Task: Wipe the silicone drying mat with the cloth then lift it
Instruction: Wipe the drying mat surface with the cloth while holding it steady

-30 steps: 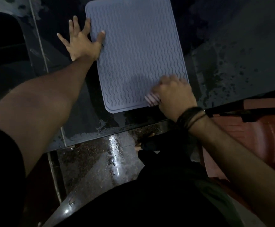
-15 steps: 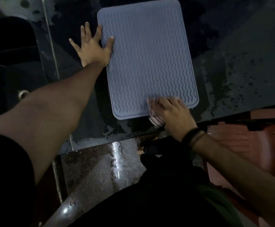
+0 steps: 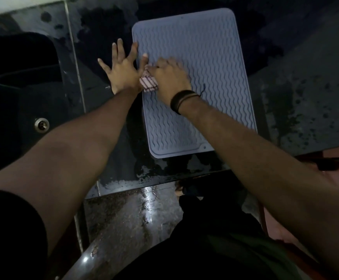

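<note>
The rectangular, wavy-ribbed silicone mat (image 3: 201, 81) lies flat near the wet dark countertop's (image 3: 306, 98) front edge, long axis running front to back. The left hand (image 3: 122, 71), fingers splayed, presses its left edge; the right hand (image 3: 168, 77) clutches a striped cloth (image 3: 148, 84) there.

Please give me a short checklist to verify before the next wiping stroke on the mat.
1. Left hand steadies the mat edge, fingers spread: ok.
2. Right hand presses the cloth on the mat: ok.
3. Mat lies flat on the counter: ok.
4. Mat's near part has nothing on it besides the forearm above: ok.
5. Mat already clean: cannot tell, light is dim.
</note>
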A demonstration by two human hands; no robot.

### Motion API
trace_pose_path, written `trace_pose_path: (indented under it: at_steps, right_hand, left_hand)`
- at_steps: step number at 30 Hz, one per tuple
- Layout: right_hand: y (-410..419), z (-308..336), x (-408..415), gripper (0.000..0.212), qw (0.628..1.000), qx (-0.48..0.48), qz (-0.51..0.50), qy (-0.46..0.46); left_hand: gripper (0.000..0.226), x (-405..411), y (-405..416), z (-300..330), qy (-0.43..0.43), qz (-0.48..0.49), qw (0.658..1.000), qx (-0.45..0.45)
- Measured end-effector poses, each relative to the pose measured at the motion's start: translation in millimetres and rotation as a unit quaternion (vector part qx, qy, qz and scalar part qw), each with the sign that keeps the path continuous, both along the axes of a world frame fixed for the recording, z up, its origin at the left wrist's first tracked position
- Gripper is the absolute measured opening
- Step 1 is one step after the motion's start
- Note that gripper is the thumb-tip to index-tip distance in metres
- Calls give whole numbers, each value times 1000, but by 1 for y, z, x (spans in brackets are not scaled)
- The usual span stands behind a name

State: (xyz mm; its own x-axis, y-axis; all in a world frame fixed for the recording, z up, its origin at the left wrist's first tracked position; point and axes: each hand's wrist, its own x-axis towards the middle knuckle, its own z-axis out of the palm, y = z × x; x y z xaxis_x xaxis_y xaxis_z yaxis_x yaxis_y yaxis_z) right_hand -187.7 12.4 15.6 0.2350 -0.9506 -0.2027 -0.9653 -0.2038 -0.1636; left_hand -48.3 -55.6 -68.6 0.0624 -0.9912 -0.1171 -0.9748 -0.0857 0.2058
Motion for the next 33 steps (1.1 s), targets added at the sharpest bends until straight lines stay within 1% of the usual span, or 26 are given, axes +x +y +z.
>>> trace_pose_path:
  at_steps: [3, 6, 8, 10, 13, 15, 17, 20, 25, 27, 29, 31, 33]
  right_hand:
    - [22, -14, -5, 57, 999, -12, 37, 8]
    - [46, -14, -21, 49, 996, -23, 82, 24]
    - [53, -8, -29, 46, 994, -8, 100, 37]
    - [44, 0, -32, 44, 994, 9, 95, 48]
    - [9, 12, -26, 40, 996, -32, 56, 57]
    - [-13, 11, -18, 43, 997, -58, 35, 38]
    - [-25, 3, -14, 48, 998, -44, 35, 30]
    - [-23, -12, -21, 51, 999, -13, 36, 23]
    - [-5, -11, -56, 49, 997, -6, 76, 34]
    - [-7, -5, -77, 48, 997, 3, 46, 55]
    - [-19, 1, -98, 47, 996, 1, -13, 86]
    - [-35, 6, -118, 46, 992, -12, -61, 108]
    - [-45, 4, -136, 43, 990, -34, -85, 111]
  left_hand:
    - [66, 2, 1, -1, 18, 1, 1000, -7]
    - [67, 0, 3, 1, 23, 6, 1000, -10]
    - [67, -1, 4, 2, 22, 5, 1000, -9]
    - [66, -1, 4, 4, 22, 5, 1000, -7]
    - [64, -2, 4, 5, 19, 2, 1000, -1]
    - [58, 0, 4, 5, -1, -3, 1000, 2]
    - [54, 0, 5, 5, -6, -5, 1000, -5]
    - [55, -1, 4, 5, 19, 9, 1000, -16]
    - [59, 0, 5, 2, 33, 12, 999, -11]
    - [62, -1, 4, 3, 37, 9, 999, -8]
    - [68, 0, 4, 5, 39, 6, 999, -1]
    - [74, 0, 5, 6, 42, 3, 999, 2]
    - [76, 0, 5, 6, 42, 2, 999, 5]
